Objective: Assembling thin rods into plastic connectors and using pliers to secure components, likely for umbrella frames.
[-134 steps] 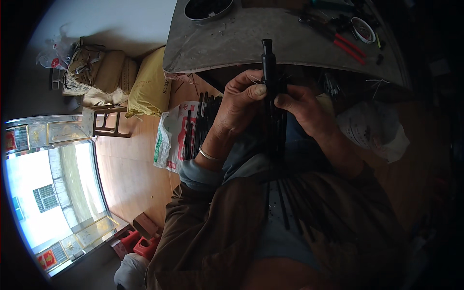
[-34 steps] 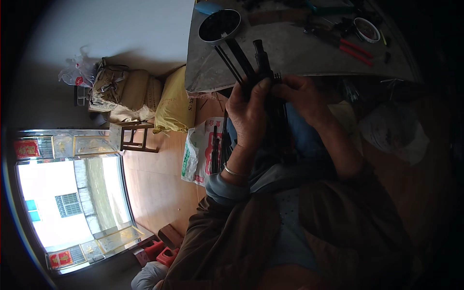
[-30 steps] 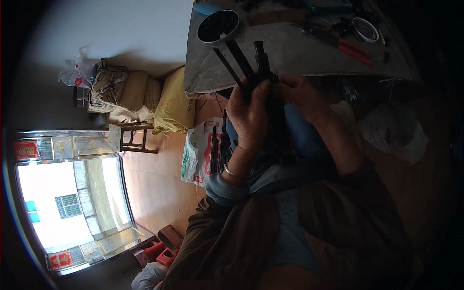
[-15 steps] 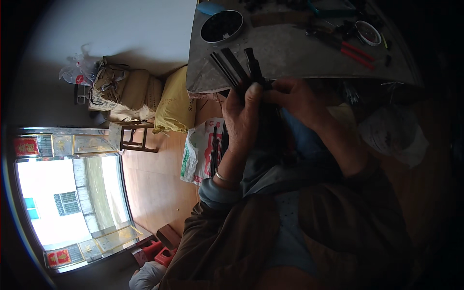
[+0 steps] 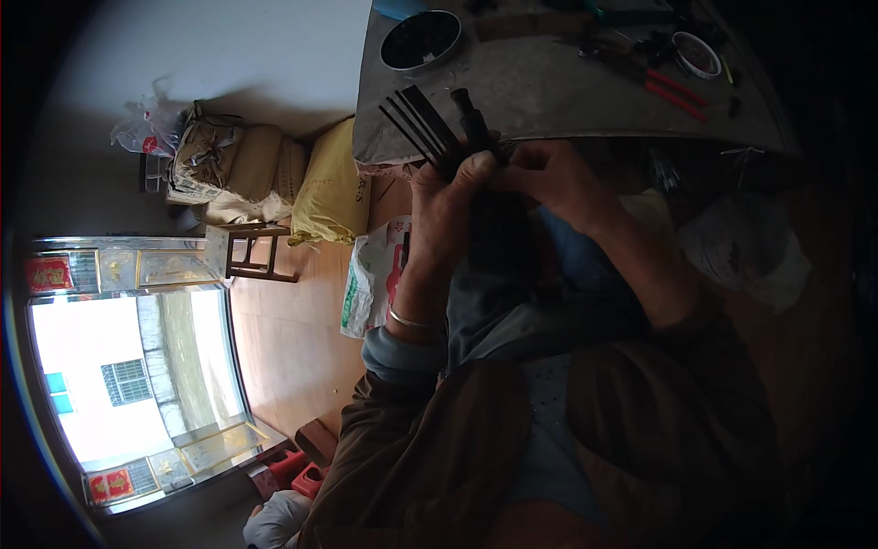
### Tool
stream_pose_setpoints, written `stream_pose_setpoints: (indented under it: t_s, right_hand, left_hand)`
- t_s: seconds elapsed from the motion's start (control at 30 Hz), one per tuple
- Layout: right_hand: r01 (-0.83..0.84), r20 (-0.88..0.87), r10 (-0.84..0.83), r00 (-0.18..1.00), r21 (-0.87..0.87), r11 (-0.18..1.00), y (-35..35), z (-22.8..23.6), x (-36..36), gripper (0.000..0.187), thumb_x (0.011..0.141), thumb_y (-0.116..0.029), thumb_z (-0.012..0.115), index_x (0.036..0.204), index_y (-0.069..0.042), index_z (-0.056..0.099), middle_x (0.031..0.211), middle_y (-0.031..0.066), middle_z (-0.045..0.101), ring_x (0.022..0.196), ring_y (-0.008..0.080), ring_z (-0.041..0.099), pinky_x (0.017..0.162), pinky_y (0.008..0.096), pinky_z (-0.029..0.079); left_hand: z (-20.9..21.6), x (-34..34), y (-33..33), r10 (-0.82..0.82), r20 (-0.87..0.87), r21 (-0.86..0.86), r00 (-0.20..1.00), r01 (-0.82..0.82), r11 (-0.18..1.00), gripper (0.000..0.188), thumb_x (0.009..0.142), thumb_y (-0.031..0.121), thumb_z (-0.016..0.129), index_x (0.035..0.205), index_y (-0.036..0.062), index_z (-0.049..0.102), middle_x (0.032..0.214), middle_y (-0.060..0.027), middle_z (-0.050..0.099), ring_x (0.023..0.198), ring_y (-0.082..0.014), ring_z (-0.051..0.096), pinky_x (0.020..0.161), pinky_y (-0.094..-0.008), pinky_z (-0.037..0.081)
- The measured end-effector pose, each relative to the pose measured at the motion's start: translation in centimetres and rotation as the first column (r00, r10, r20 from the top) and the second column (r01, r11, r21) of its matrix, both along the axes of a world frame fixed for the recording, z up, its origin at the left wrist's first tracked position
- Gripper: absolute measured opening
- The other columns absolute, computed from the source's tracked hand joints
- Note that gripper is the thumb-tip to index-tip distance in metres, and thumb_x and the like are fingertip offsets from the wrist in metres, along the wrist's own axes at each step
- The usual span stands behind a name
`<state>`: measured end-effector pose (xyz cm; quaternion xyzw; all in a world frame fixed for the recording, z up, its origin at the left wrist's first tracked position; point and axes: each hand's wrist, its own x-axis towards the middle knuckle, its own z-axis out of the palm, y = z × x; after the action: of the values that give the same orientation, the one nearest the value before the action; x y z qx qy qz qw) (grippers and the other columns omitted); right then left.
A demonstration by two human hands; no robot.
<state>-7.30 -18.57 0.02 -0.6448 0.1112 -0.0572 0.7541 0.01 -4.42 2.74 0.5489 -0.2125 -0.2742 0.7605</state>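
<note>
Black strips (image 5: pixel 422 128) fan out up-left from the left hand (image 5: pixel 448 206), grip closed around the bundle. Right hand (image 5: pixel 549 178) pinches the same bundle just right of that grip, fingers curled. Grey worktop (image 5: pixel 549 91) edge directly above; dark bowl (image 5: pixel 421 41) beyond.

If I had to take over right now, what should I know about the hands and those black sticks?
Left hand: closed around a bundle of black strips, which fan out above the fist.
Right hand: pinching the bundle beside the left thumb, near a thicker black rod.
Both hands are in front of the grey table; on it are a dark round bowl and red-handled pliers.
Done: strips gathered in the hand. Left: they are still uneven.
</note>
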Motion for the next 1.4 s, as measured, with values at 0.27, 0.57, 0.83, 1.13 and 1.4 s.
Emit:
stream_pose_setpoints:
  t_s: [0.27, 0.57, 0.83, 1.13, 1.4]
  right_hand:
    - [0.039, -0.014, -0.039, 0.999, -0.051, 0.998, 0.3, -0.1, 0.0, 0.03, 0.075, -0.027, 0.078, 0.07, -0.004, 0.06, 0.062, -0.0004, 0.056, 0.053, 0.0062, 0.051, 0.049, 0.0212, 0.039]
    - [0.012, -0.05, -0.01, 0.999, 0.034, 0.999, 0.5, 0.0, -0.4, 0.03, 0.075, -0.028, 0.079, 0.072, -0.005, 0.06, 0.061, -0.0009, 0.055, 0.054, 0.006, 0.051, 0.05, 0.0215, 0.04]
    - [0.034, -0.065, -0.032, 0.997, 0.036, 0.999, -0.1, 1.0, -1.2, 0.028, 0.074, -0.028, 0.079, 0.072, -0.007, 0.06, 0.064, -0.0013, 0.056, 0.058, 0.0064, 0.052, 0.053, 0.0211, 0.041]
    - [0.069, -0.054, -0.065, 0.996, 0.077, 0.995, 0.9, 0.2, -0.9, 0.03, 0.072, -0.027, 0.081, 0.073, -0.006, 0.06, 0.066, -0.0015, 0.056, 0.058, 0.006, 0.051, 0.051, 0.0208, 0.039]
    - [0.111, -0.012, -0.111, 0.994, 0.075, 0.991, 0.9, 0.4, -0.9, 0.026, 0.078, -0.026, 0.078, 0.077, -0.004, 0.063, 0.064, -0.0031, 0.055, 0.056, 0.0042, 0.05, 0.052, 0.0193, 0.038]
  left_hand:
    - [-0.5, 0.8, 0.0, -0.066, -0.075, -0.099, 0.995, 0.058, 0.993, 0.024, 0.084, 0.016, 0.069, 0.104, 0.0025, 0.064, 0.088, -0.0018, 0.064, 0.081, -0.0101, 0.06, 0.074, -0.0232, 0.048]
    - [0.0, 0.7, 0.1, -0.078, -0.014, -0.027, 0.997, 0.078, 0.997, 0.026, 0.086, 0.018, 0.068, 0.107, 0.002, 0.064, 0.092, -0.004, 0.067, 0.082, -0.0113, 0.061, 0.075, -0.0248, 0.049]
    - [0.5, 0.7, 0.3, -0.161, 0.081, 0.035, 0.984, 0.159, 0.987, 0.027, 0.088, 0.02, 0.067, 0.107, 0.0016, 0.065, 0.092, -0.0043, 0.068, 0.084, -0.0121, 0.062, 0.077, -0.0257, 0.049]
    - [-0.3, 1.2, 0.7, -0.283, -0.054, -0.069, 0.958, 0.279, 0.958, 0.038, 0.092, 0.027, 0.06, 0.117, -0.0011, 0.059, 0.106, -0.0091, 0.065, 0.095, -0.0163, 0.061, 0.086, -0.0299, 0.048]
    - [-0.2, 1.3, 0.4, -0.188, 0.035, 0.018, 0.981, 0.188, 0.982, 0.037, 0.095, 0.031, 0.056, 0.115, 0.0007, 0.062, 0.096, -0.0056, 0.067, 0.089, -0.0128, 0.062, 0.081, -0.0263, 0.049]
